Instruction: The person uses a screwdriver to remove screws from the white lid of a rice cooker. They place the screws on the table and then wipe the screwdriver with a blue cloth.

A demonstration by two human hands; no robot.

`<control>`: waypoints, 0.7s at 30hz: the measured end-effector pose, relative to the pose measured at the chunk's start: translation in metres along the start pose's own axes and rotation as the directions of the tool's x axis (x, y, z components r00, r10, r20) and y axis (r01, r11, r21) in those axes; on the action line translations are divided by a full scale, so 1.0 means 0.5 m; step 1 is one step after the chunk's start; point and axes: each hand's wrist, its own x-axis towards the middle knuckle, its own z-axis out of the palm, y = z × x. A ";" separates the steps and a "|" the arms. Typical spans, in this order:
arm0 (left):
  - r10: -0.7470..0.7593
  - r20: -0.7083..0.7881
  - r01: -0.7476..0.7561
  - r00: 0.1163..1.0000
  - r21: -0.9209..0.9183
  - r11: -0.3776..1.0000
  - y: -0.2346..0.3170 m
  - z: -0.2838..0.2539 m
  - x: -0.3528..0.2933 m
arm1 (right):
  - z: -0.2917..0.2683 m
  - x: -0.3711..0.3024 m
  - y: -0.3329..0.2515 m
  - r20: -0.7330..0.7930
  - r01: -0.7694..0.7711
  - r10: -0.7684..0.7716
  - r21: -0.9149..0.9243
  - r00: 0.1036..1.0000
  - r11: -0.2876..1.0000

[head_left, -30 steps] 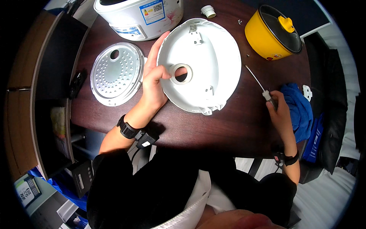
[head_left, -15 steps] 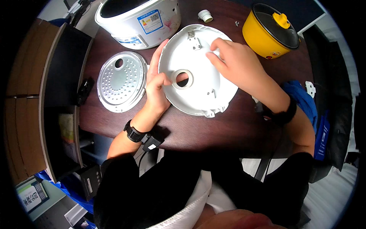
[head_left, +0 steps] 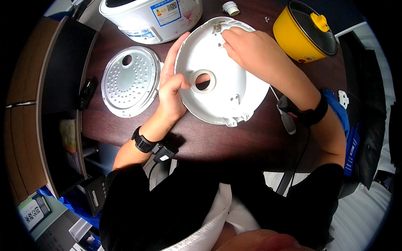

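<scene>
A round white lid shell [head_left: 226,90], its hollow inside facing up, is tilted over the desk. My left hand [head_left: 171,90] grips its left rim, thumb on the inner side near a round hole and fingers behind. My right hand [head_left: 255,52] reaches across the far part of the shell. Its fingertips are pinched together over a small screwed-on white piece beside a metal clip [head_left: 216,28]; what they grip is hidden. To the left lies a dimpled metal inner lid [head_left: 133,85] with one round hole.
A white rice cooker body [head_left: 153,21] stands at the far left, a yellow pot [head_left: 299,35] at the far right. Between them are a white cap [head_left: 230,8] and small screws [head_left: 266,19]. A grey-handled screwdriver [head_left: 287,122] lies by my right wrist. Shelves [head_left: 65,79] border the desk.
My right hand has moved left and inward, its fingertips closing over the small white piece. The screwdriver handle now shows more. My left hand keeps its hold on the lid shell.
</scene>
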 end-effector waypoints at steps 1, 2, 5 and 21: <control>0.000 0.000 0.000 1.000 -0.003 1.000 0.001 0.001 0.001 | -0.001 -0.001 0.007 0.002 0.053 -0.053 -0.033 0.999 0.998; 0.002 0.005 -0.002 1.000 0.007 1.000 -0.001 0.000 0.002 | -0.003 -0.002 0.013 0.007 0.106 -0.106 -0.067 0.994 0.992; -0.004 0.009 0.004 1.000 0.015 1.000 -0.003 -0.004 0.004 | -0.006 -0.002 0.021 -0.024 0.200 -0.204 -0.098 0.979 0.975; -0.056 0.064 0.059 0.996 -0.038 0.998 0.002 0.002 0.007 | -0.030 -0.009 0.036 0.053 0.254 -0.249 -0.123 0.967 0.959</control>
